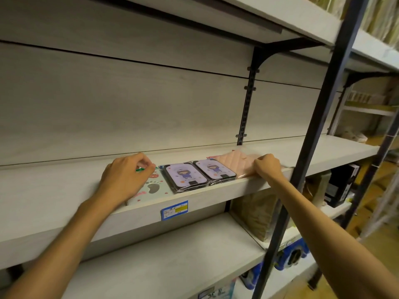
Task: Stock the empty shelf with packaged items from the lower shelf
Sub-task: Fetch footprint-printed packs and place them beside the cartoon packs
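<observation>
Several flat packaged items lie in a row at the front of the pale wooden shelf (64,182). A mint-green pack with a footprint design (154,188) lies leftmost, and my left hand (125,175) rests on it with fingers curled at its far edge. Beside it lie two wrapped purple packs with a cartoon figure, the left one (185,175) and the right one (214,168). A pink quilted pack (235,161) lies rightmost. My right hand (267,166) grips that pink pack's right front corner at the shelf edge.
A blue price label (174,209) is stuck on the shelf's front edge. A dark steel upright (311,147) stands close to my right arm. The shelf below (172,255) holds a brown bag (254,214) and a black box (341,186); blue packages (291,255) sit lower down.
</observation>
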